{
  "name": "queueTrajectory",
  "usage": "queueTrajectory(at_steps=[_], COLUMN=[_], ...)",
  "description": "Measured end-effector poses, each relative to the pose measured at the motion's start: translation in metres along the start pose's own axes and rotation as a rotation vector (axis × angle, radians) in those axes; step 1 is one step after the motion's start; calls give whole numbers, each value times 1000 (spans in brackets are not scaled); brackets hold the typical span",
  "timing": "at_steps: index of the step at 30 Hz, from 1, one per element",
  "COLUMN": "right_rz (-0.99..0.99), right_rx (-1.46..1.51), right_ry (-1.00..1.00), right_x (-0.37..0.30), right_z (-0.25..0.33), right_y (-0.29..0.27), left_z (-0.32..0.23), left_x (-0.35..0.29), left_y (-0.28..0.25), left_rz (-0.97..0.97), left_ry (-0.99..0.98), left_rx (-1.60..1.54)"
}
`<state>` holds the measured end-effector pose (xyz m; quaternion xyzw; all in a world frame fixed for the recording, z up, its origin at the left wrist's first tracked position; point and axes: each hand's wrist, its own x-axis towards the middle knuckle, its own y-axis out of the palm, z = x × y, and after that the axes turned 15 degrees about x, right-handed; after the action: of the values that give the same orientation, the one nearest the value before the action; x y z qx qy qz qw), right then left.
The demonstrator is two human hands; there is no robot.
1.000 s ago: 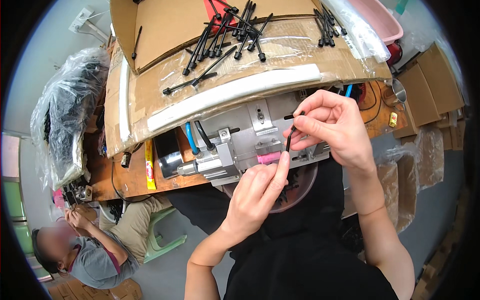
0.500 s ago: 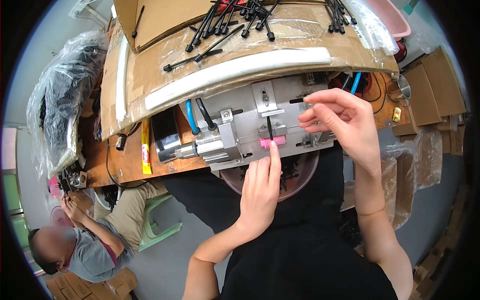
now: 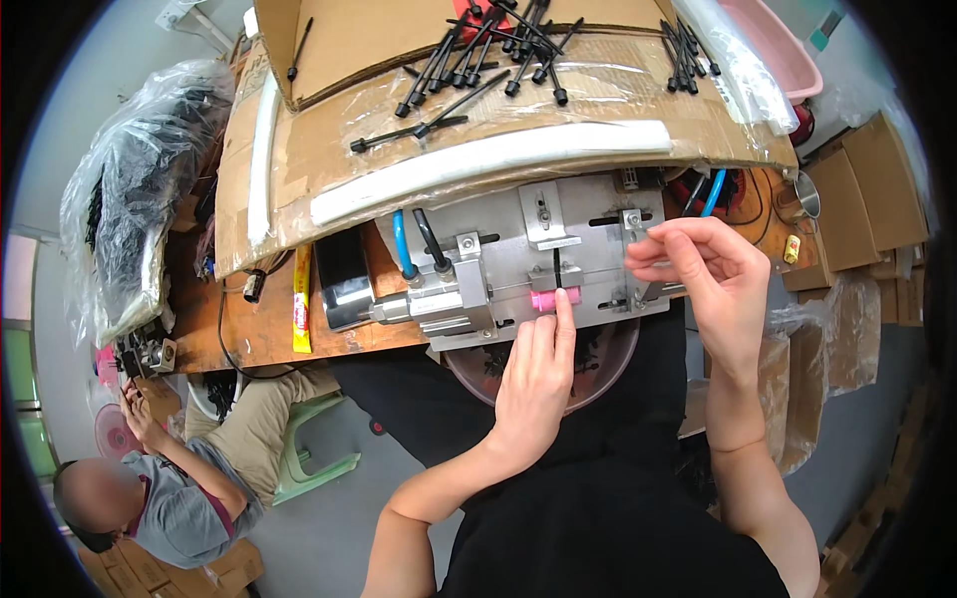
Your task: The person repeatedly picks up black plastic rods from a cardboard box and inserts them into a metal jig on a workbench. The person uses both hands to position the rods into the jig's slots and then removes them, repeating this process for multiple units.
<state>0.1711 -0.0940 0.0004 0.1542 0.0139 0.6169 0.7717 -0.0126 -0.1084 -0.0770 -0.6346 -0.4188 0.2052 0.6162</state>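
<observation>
My left hand (image 3: 535, 384) has its index finger stretched out, its tip at the near end of a black rod (image 3: 557, 267) and a pink block (image 3: 554, 300). Its other fingers are bent, with nothing visible in them. The rod lies across a metal holder on a grey metal fixture (image 3: 508, 264). Over the fixture's right end hovers my right hand (image 3: 708, 274), fingers loosely bent toward the left and nothing visible in them. A metal cylinder (image 3: 449, 307) with blue and black hoses is mounted at the fixture's left.
Black rods with thick heads (image 3: 449, 65) lie on cardboard (image 3: 309, 120) behind the fixture. A bowl (image 3: 478, 384) of black parts sits below it. A phone-like dark slab (image 3: 342, 274) and yellow packet (image 3: 302, 299) lie left. Another person (image 3: 184, 498) sits farther left.
The view has shifted, so the fixture appears slightly lower and farther right. My left index finger stays at the pink block; my right hand still hovers, its fingers a little more bent.
</observation>
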Motion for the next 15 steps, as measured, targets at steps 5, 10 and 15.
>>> queueTrajectory(at_steps=[5, 10, 15], right_rz=[50, 372, 788], right_rx=[-321, -806, -1066], right_ry=[-273, -773, -624], right_x=[42, 129, 168], right_z=[11, 7, -20], right_y=[15, 51, 98], left_z=[48, 165, 195], left_x=[31, 109, 120], left_y=[-54, -89, -109], left_rz=[-129, -429, 52], left_ry=[21, -54, -46], left_rx=[-208, 113, -162])
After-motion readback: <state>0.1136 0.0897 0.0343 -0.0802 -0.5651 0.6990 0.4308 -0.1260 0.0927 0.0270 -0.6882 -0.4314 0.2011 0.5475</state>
